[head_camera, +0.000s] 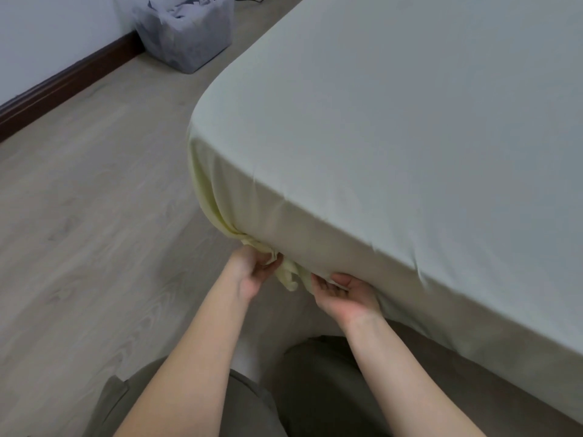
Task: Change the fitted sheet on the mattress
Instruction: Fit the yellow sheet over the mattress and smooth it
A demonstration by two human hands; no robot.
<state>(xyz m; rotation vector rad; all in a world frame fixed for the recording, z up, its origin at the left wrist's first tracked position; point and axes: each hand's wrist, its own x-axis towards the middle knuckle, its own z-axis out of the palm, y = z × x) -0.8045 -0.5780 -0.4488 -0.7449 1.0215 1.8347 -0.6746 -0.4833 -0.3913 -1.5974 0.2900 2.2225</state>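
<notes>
A pale yellow-green fitted sheet (394,127) covers the mattress, stretched smooth over its top and down its near side. At the bottom of the near left corner the sheet's hem is gathered into a bunch (290,272). My left hand (252,272) grips that bunched hem from the left. My right hand (347,294) lies palm up under the mattress's lower edge, fingers curled round the hem just right of the bunch. The underside of the mattress is hidden.
A translucent plastic bin (186,29) with crumpled things inside stands on the wooden floor (94,200) by the wall and its dark skirting board (63,80). My knees in dark trousers (315,389) are at the bottom.
</notes>
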